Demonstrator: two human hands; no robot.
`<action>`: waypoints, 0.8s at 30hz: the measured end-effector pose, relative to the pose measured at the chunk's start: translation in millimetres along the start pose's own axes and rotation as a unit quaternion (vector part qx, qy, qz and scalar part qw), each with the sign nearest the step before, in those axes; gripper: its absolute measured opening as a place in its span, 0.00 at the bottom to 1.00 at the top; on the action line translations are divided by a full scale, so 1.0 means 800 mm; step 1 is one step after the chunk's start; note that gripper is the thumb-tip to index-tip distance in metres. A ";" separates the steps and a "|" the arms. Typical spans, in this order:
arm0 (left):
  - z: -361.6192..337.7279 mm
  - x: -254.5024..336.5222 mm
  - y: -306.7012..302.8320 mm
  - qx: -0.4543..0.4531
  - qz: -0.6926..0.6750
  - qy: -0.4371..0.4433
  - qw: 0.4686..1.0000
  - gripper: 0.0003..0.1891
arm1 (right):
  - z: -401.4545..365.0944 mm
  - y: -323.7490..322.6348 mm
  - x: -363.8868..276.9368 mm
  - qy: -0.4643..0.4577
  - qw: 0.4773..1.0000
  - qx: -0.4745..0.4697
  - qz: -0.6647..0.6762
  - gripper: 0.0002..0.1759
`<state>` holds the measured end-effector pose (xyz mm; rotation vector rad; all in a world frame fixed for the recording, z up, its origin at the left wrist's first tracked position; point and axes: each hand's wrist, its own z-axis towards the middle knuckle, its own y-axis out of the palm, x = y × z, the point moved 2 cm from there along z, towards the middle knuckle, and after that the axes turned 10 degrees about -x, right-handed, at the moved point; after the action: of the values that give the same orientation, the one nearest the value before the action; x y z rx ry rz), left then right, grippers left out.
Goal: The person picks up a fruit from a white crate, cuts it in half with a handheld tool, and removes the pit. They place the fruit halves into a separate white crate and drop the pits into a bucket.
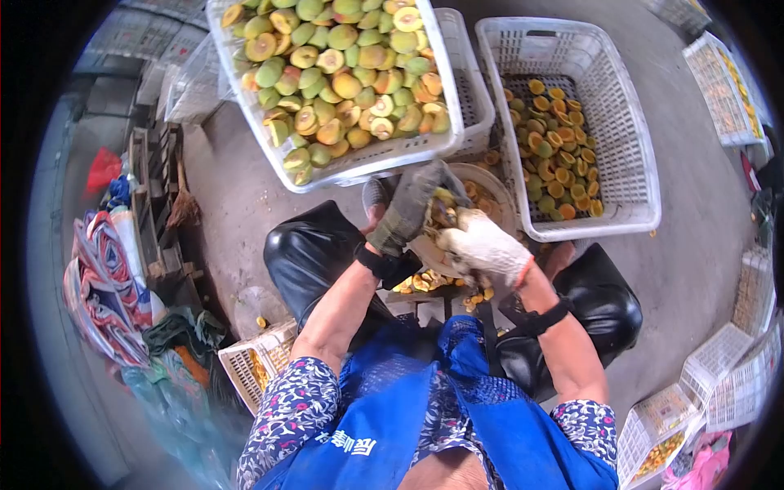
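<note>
My left hand (415, 204), in a dark grey-green glove, is closed around a yellow-green peach-like fruit (443, 196), partly hidden by the fingers. Against it my right hand (486, 245), in a soiled white glove, has its fingers curled inward. Whatever the right fingers grip is hidden. Both hands meet above a pale round basin (500, 192) with bits of fruit in it. Just beyond my left hand, a white crate (367, 167) is heaped with green and orange fruit halves (343, 86). Right of the basin, another white crate (625, 122) has hollowed fruit halves (559, 151) on its bottom.
Yellow fruit pieces (429, 282) lie below my hands, between my knees. A smaller crate (245, 359) stands at my left hip. Wooden pallets (151, 196) and a striped cloth bundle (106, 278) are farther left. More crates (723, 90) line the right side.
</note>
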<state>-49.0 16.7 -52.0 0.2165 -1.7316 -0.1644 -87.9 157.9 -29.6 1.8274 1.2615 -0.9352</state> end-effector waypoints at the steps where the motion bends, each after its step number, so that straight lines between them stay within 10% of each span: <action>1: -0.003 0.005 -0.003 -0.028 0.058 -0.004 0.998 0.27 | 0.000 0.001 0.003 0.058 0.995 -0.042 0.068 0.12; 3: -0.004 0.002 -0.006 -0.096 0.082 0.044 0.991 0.28 | -0.012 0.010 -0.009 0.123 0.974 -0.064 0.180 0.09; 5: -0.011 -0.007 -0.012 -0.105 0.076 0.024 0.991 0.27 | 0.008 0.012 0.032 -0.279 0.932 -0.005 -0.230 0.09; 7: -0.020 -0.009 -0.008 -0.112 0.070 0.009 0.991 0.27 | 0.002 0.022 0.016 -0.055 0.985 -0.065 -0.149 0.12; 10: -0.025 -0.024 -0.007 -0.083 -0.196 -0.049 0.976 0.25 | -0.002 0.032 0.012 0.037 0.995 -0.071 0.059 0.13; 12: -0.015 -0.036 -0.012 -0.041 -0.258 -0.027 0.965 0.25 | -0.002 0.031 0.024 0.082 0.861 -0.208 0.457 0.13; 14: 0.000 -0.032 -0.032 0.002 -0.377 -0.006 0.926 0.23 | -0.010 0.015 0.013 0.037 0.983 -0.167 0.070 0.15; 15: 0.002 -0.025 -0.044 0.070 -0.312 -0.002 0.947 0.21 | -0.005 0.008 0.013 -0.013 0.975 -0.137 -0.175 0.14; 16: 0.013 -0.001 -0.040 0.083 -0.254 0.001 0.964 0.21 | 0.021 0.007 0.100 -0.272 0.841 -0.028 -0.467 0.16; 17: 0.021 0.034 -0.031 0.096 -0.195 -0.001 0.976 0.22 | 0.013 0.012 0.072 0.052 0.927 -0.002 -0.373 0.15; 19: 0.031 0.095 -0.018 0.034 0.000 0.043 0.998 0.22 | 0.024 0.015 0.094 -0.012 0.888 -0.066 -0.455 0.13; 21: 0.059 0.088 -0.073 -0.061 0.388 0.092 0.915 0.20 | 0.009 0.010 0.052 -0.013 0.944 0.004 -0.329 0.11; 22: 0.060 0.092 -0.098 -0.041 0.609 0.034 0.791 0.23 | 0.011 0.003 0.063 -0.235 0.817 -0.022 -0.526 0.12; 23: 0.053 0.089 -0.129 -0.055 0.765 0.038 0.641 0.26 | 0.010 -0.001 0.059 -0.216 0.780 -0.035 -0.586 0.14; 24: 0.047 0.079 -0.166 -0.074 0.835 0.081 0.540 0.24 | 0.015 -0.005 0.062 -0.187 0.842 -0.027 -0.505 0.15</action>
<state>-89.2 -127.8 -28.3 -1.5264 -1.0555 1.0917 -80.6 170.3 -78.7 0.7495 1.9616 -1.6659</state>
